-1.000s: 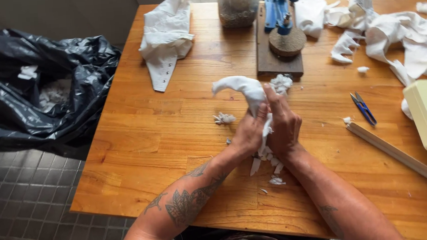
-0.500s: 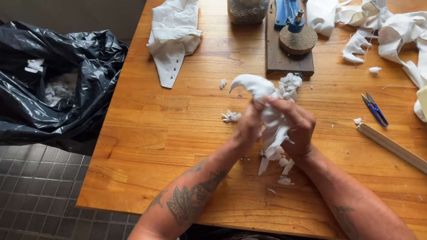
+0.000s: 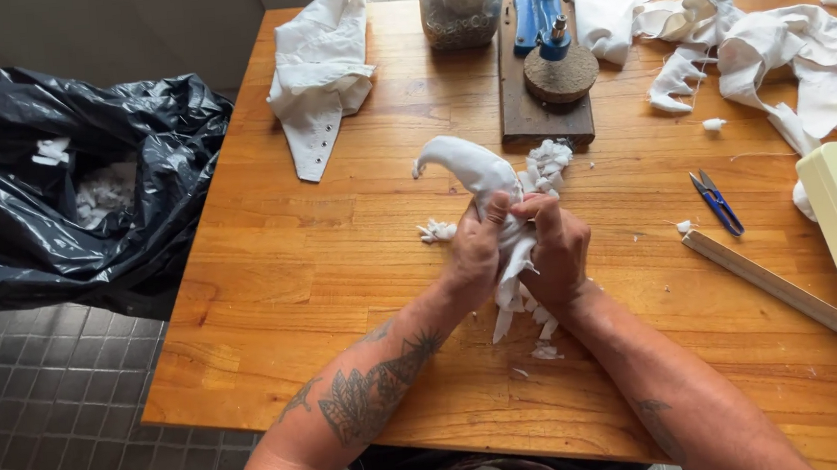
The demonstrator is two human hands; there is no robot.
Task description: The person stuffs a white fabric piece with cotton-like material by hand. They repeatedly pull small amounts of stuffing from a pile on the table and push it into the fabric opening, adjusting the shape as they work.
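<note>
Two bare hands meet over a wooden table, both clenched on one stuffed white fabric piece whose curved tip arcs up and away from the person. Left hand pinches its neck; right hand grips the ragged lower end, where white strips hang down. Holding the neck firmly while working the loose end looks the surest way to keep the filling in. Beyond the hands on the table, white scraps lie against a wooden block with a blue press. A jar beside the press holds greyish filling. Left of the table, a black bin bag holds white offcuts
</note>
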